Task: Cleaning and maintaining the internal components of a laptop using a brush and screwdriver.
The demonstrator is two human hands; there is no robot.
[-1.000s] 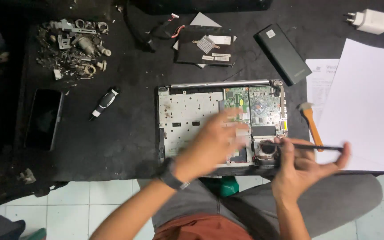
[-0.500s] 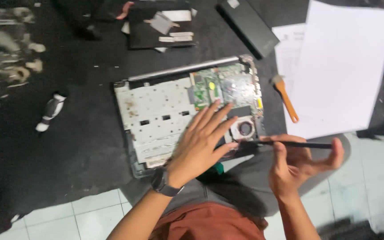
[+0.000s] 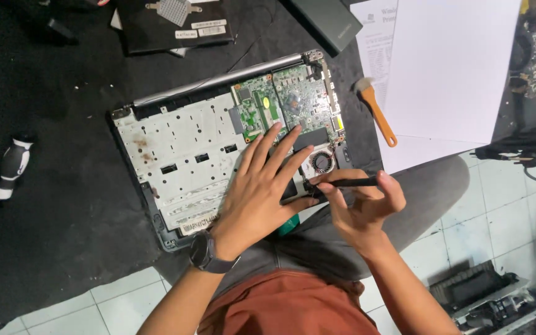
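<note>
An opened laptop base (image 3: 181,155) lies on a black mat, its green circuit board (image 3: 286,99) and small round fan (image 3: 322,162) exposed. My left hand (image 3: 262,189) rests flat on the base with its fingers spread toward the board, a dark watch on its wrist. My right hand (image 3: 361,201) pinches a thin black tool (image 3: 352,182) held level, its tip at the base's near right corner beside the fan.
An orange-handled brush (image 3: 376,111) lies right of the laptop beside white paper sheets (image 3: 448,68). A black and white screwdriver (image 3: 10,167) lies far left. A dark flat device (image 3: 327,22) and a black panel (image 3: 169,25) sit at the top. Tiled floor shows below.
The view has shifted, so the laptop now sits more to the right and lower in frame. My left hand stays spread on the base; my right hand has brought the tool's tip closer to the fan corner.
</note>
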